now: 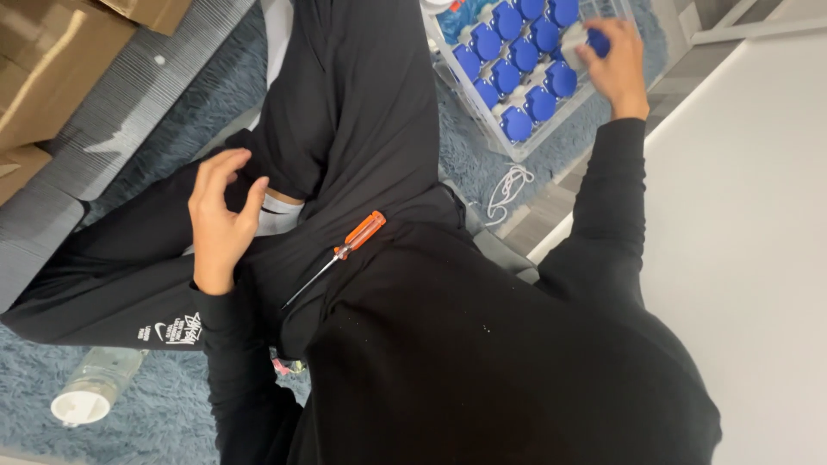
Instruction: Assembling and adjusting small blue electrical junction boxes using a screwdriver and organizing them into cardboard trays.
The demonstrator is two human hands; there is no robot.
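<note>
I sit cross-legged in black clothes on a blue carpet. My right hand (616, 67) reaches into a white crate (504, 142) at the upper right. The crate holds several round blue-capped pieces (525, 56), and my fingers close on one blue-capped piece (598, 41) at its far edge. My left hand (220, 215) hovers over my left leg beside a white sock (280, 215), fingers curled apart with nothing in them. An orange-handled screwdriver (360, 234) lies on my lap, its thin shaft pointing down-left.
A clear plastic bottle (95, 386) with a white cap lies on the carpet at the lower left. Cardboard boxes (52, 69) stand at the upper left on a grey ribbed surface (121, 120). A white cord (508, 185) lies below the crate. A white surface (749, 241) fills the right.
</note>
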